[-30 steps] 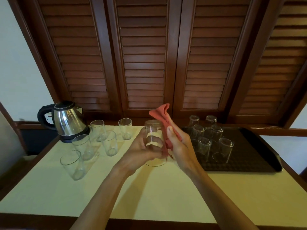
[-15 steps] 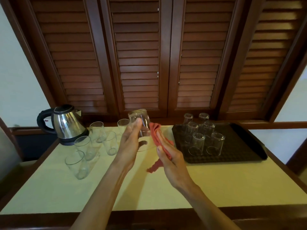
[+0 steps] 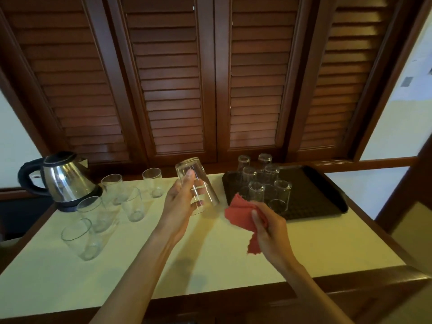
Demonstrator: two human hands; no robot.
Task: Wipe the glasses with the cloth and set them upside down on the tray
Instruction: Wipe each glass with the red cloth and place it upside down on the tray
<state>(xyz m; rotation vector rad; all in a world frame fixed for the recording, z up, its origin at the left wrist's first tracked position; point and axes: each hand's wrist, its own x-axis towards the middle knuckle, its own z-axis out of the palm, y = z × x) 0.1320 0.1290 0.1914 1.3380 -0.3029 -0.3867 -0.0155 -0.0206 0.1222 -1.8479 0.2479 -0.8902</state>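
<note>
My left hand (image 3: 181, 202) grips a clear glass (image 3: 198, 183) above the table, tilted with its base up and away from me. My right hand (image 3: 268, 226) holds a red cloth (image 3: 240, 218) just right of the glass, apart from it. A dark tray (image 3: 313, 195) lies at the back right with several glasses (image 3: 263, 181) standing upside down on it. Several upright glasses (image 3: 112, 199) stand on the table at the left.
A steel kettle (image 3: 63, 181) with a black handle stands at the back left, next to the upright glasses. The pale tabletop (image 3: 210, 258) has a wooden front edge. Brown louvred shutters (image 3: 173, 78) rise behind the table.
The cloth has come off the glass: my right hand drew it down and to the right. My left hand has tipped the glass base-up and shifted it toward the tray.
</note>
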